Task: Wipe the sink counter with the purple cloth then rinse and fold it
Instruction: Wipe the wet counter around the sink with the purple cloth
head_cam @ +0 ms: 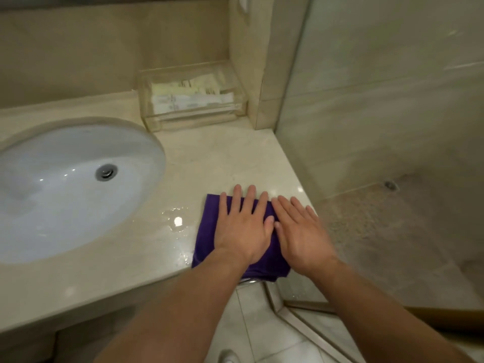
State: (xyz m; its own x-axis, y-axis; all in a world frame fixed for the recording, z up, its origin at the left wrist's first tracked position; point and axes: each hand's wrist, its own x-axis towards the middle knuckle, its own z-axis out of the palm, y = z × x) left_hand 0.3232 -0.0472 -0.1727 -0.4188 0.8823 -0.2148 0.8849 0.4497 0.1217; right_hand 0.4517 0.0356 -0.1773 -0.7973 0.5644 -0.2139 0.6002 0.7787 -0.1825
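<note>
Head view: purple cloth [207, 229] sits lower centre of frame, folded into a compact rectangle on the tabletop [222, 158], near its front edge and right-hand corner. Near edge of the cloth hangs slightly over the front lip.

Step, as I judge it: last one, the fold. Cloth looks already doubled over, so I'm pressing it flat. Wiping and rinsing look done; small puddle [176, 221] sits on the stone just left of the cloth, between it and the sink basin [65, 184].

Pose: my left hand [243, 229] lies palm-down on the cloth's middle, fingers [237, 197] straight and spread, tips past the far edge onto stone. My right hand [301, 231] is palm-down on the cloth's right side, fingers together-ish, extended, angled up-left. Thumbs nearly touch. Nothing gripped, both hands flat and pressing. Forearms come in from bottom of frame.

Next move calls for: pinch one edge, fold once more or just smooth and release. Could mop that puddle too. Watch the overhang, since the cloth could slide off the lip.

Clear box [193, 93] at upper centre is well apart, not involved.
</note>
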